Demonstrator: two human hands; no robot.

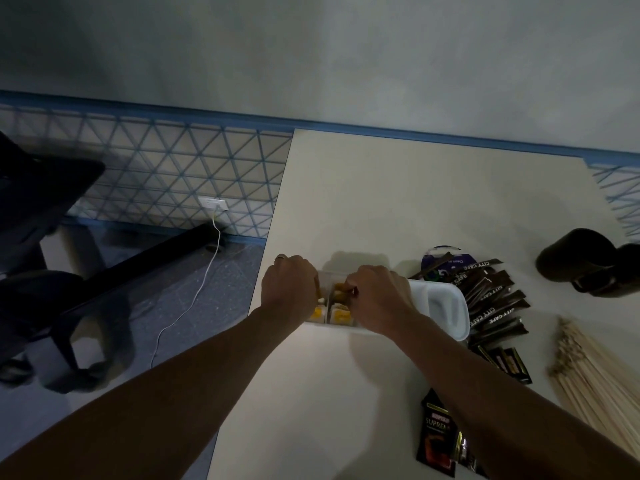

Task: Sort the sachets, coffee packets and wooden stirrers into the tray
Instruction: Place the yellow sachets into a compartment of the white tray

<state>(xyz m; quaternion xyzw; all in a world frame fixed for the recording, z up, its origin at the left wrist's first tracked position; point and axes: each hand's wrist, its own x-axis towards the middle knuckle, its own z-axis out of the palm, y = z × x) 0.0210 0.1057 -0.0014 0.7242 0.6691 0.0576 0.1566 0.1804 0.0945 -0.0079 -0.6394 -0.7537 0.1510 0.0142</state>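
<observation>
A white compartment tray [446, 306] lies near the table's left edge. Its two left compartments hold yellow-and-white sachets [337, 315]. My left hand [289, 289] curls over the tray's left end, fingers down among the sachets. My right hand [379, 297] reaches into the second compartment and pinches sachets there. The tray's right compartments show white bottoms. Dark brown stick coffee packets [495, 303] fan out to the right of the tray. Black coffee packets [438, 441] lie near the front under my right forearm. A bundle of wooden stirrers [588, 372] lies at the right edge.
A black mug [575, 254] lies on its side at the far right. A purple-and-white pack [441, 263] sits behind the stick packets. Left of the cream table [381, 188] are a black chair [41, 216], a white cable and grey floor.
</observation>
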